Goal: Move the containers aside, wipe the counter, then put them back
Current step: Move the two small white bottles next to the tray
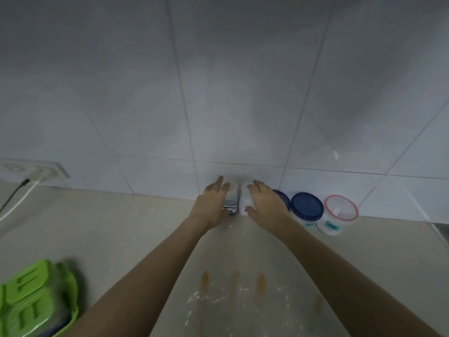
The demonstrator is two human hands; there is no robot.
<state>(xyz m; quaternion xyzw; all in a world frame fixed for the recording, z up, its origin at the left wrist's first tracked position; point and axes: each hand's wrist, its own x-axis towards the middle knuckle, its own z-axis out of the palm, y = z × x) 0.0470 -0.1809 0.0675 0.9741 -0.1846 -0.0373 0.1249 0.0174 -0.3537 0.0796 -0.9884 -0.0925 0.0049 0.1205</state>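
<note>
Several containers stand in a row against the tiled wall on the beige counter (121, 229). My left hand (211, 206) wraps around a small clear bottle (230, 203) with a handwritten label. My right hand (266, 203) is closed over a white bottle (245, 203) beside it. Right of my hands a blue-lidded tub (281, 198) is mostly hidden; another blue-lidded tub (307, 206) and a tub with a clear, red-rimmed lid (341, 207) stand in full view. Orange-brown streaks (261, 284) and white powder (218, 297) mark the counter nearer to me.
A green clip-lid box (34, 300) sits at the lower left. A wall socket (36, 170) at the left has a plug and white and dark cables running down over the counter. A metal sink edge (441, 227) shows at the far right.
</note>
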